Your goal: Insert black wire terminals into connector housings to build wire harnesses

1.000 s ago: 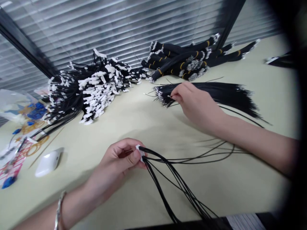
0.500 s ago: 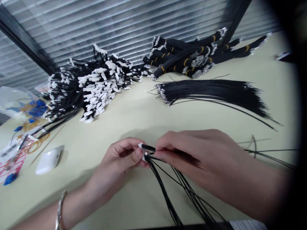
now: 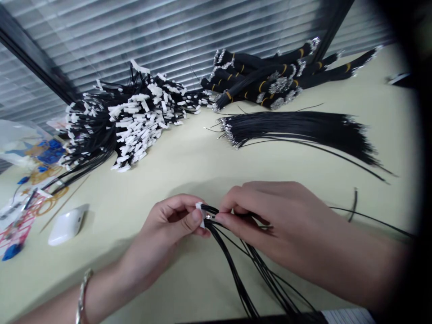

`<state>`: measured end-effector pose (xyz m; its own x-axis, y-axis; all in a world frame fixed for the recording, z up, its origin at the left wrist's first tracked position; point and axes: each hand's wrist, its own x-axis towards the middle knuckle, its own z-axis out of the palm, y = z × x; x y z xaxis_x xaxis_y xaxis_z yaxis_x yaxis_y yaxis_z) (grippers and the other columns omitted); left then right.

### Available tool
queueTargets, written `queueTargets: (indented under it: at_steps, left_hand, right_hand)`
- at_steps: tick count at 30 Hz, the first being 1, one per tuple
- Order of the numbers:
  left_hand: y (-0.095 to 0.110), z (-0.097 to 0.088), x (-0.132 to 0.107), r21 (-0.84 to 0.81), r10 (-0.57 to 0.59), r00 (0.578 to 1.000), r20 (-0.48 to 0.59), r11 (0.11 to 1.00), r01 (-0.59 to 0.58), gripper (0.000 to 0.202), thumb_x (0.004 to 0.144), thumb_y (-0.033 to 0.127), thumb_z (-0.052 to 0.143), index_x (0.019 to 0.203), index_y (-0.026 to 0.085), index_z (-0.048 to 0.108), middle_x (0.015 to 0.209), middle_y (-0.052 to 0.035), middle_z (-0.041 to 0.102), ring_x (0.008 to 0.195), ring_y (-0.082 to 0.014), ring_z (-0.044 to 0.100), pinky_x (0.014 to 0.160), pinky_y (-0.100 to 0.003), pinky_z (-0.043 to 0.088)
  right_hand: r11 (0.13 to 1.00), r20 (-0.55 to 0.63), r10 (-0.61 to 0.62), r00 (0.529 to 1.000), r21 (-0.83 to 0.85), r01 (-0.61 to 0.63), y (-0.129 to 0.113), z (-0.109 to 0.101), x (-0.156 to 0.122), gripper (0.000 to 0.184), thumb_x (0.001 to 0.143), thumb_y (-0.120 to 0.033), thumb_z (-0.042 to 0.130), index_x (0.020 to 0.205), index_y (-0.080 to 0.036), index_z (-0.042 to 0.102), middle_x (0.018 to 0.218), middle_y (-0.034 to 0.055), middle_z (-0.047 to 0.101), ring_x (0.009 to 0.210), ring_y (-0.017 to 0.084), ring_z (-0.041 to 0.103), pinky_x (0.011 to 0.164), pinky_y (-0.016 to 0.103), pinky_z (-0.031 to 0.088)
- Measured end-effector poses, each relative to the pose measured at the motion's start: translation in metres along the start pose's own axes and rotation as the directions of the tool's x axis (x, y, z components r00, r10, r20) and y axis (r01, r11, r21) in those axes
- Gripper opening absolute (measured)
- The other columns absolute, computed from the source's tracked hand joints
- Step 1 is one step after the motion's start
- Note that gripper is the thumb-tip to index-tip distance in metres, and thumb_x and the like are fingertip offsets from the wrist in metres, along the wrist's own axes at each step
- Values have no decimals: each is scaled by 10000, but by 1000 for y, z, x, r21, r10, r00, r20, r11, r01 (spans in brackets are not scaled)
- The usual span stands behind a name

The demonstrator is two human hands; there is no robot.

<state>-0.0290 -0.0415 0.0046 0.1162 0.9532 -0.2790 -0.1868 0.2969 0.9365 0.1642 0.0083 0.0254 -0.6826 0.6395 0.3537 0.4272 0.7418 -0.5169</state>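
Note:
My left hand [image 3: 168, 229] pinches a small white connector [image 3: 200, 211] between thumb and forefinger. Several thin black wires [image 3: 249, 274] run from the connector down toward the table's near edge. My right hand [image 3: 270, 220] is right beside it, fingertips pinching one black wire [image 3: 371, 219] at its metal tip, held against the connector's opening. That wire trails off to the right across the table. A loose fan of black wires with metal terminals [image 3: 297, 128] lies beyond my right hand.
A big heap of black wires with white connectors [image 3: 128, 119] lies at the back left. Banded black wire bundles [image 3: 270, 78] sit at the back. A white mouse [image 3: 65, 225], rubber bands and blue parts [image 3: 47, 155] lie at the left on the pale table [image 3: 189, 166].
My right hand left the loose fan of wires, came down with one wire to the connector in my left hand, and now presses its tip at the connector.

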Motion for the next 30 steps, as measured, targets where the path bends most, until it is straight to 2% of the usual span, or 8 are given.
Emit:
queueTargets:
  at_steps: [11,14,19,25,30]
  left_hand:
    - [-2,0,1,5,8,1000,1,1000,-8,92,813,260,697,856,178,702,739,7,641,670,-82,563,660,-159,450]
    - [-1,0,0,-1,2,1000,2,1000,-2,88,810,250,701,863,180,705,751,2,654,670,-83,572,656,-158,457]
    - [0,0,0,-14,-10,1000,1,1000,10,78,821,219,687,889,187,710,763,-2,663,682,-85,589,661,-161,469]
    - [0,0,1,-22,-22,1000,-22,1000,21,84,804,215,704,883,188,715,761,-2,664,663,-88,593,649,-168,476]
    - [-1,0,1,-19,-15,1000,1,1000,15,81,813,222,696,888,197,716,761,7,674,662,-78,603,655,-151,481]
  right_hand:
    - [989,-58,-127,990,-89,121,2,3,-4,154,919,-193,477,798,-172,570,629,-16,572,556,139,512,505,261,333]
    - [987,-44,-134,990,-95,130,1,3,-5,145,917,-173,463,820,-163,569,624,-14,563,542,139,501,500,269,323]
    - [983,-16,-147,989,-113,145,0,2,-5,227,923,-141,394,779,-160,569,625,-3,551,533,139,493,505,280,318]
    - [972,-10,-165,986,-171,161,1,3,-6,231,905,-132,403,749,-162,571,611,2,550,526,143,497,499,283,308]
    - [970,-14,-169,986,-178,164,1,4,-5,206,903,-128,415,772,-164,571,628,3,559,517,137,488,492,281,294]
